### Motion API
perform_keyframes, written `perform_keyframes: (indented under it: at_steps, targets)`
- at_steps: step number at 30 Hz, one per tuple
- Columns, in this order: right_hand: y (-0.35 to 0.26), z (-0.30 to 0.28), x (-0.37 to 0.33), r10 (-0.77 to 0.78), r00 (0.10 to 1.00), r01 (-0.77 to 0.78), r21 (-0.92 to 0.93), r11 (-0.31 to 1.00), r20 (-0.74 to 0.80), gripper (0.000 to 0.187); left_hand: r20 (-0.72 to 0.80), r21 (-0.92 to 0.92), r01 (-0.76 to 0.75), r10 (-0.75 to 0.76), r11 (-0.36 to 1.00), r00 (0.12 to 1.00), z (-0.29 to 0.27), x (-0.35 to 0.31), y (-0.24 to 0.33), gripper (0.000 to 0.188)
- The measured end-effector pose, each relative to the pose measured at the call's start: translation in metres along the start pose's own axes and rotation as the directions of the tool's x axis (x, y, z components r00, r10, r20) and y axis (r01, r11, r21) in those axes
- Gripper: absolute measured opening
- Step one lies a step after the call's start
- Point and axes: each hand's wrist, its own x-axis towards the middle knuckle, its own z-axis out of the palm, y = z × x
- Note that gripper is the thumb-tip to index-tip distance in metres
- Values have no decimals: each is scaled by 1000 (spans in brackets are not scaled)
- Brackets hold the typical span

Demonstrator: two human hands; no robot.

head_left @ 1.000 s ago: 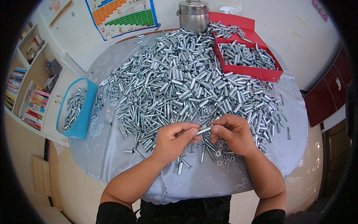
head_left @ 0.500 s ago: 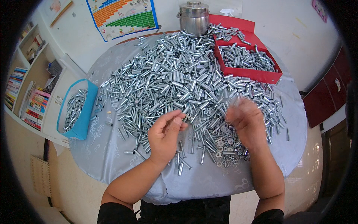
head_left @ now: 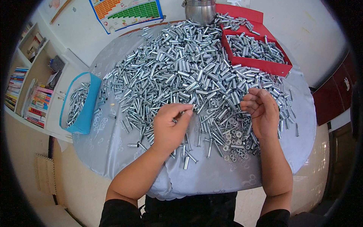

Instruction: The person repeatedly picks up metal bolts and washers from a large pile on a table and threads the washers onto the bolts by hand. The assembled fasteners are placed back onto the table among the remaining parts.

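Over the near side of a heap of silvery bolts and metal sleeves (head_left: 181, 72), my left hand (head_left: 168, 126) is closed, thumb and forefinger pinched together at the tips. A small piece of metal seems to be between them, but it blends with the heap and I cannot make it out. To the right, my right hand (head_left: 262, 113) hovers above the heap's right part, its fingers loosely curled and apart, with nothing visible in them. Loose washers and nuts (head_left: 234, 145) lie between my two forearms. Several longer bolts (head_left: 210, 147) are scattered at the heap's near edge.
A red box (head_left: 261, 68) of metal sleeves stands at the back right, more parts lying on its lid. Behind the heap is a steel pot (head_left: 200, 13). A blue bin (head_left: 85, 121) with metal parts sits at the left edge of the cloth-covered round table (head_left: 109, 151).
My right hand, blurred before, has moved slightly up and right and its fingers have loosened. My left hand has turned palm-down, still pinching. The whole view has tilted down a little.
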Motion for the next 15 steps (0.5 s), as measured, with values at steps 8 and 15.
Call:
perform_keyframes:
  at_steps: [8, 15]
  targets:
    - [1, 2, -1, -34, 999, 33, -60, 998, -9, 28, 320, 289, -353, 258, 890, 912, 19, 8, 5, 18]
    - [3, 5, -2, -138, 989, 90, -500, 861, -60, 17, 342, 274, -281, 180, 920, 922, 22, 6, -1, 15]
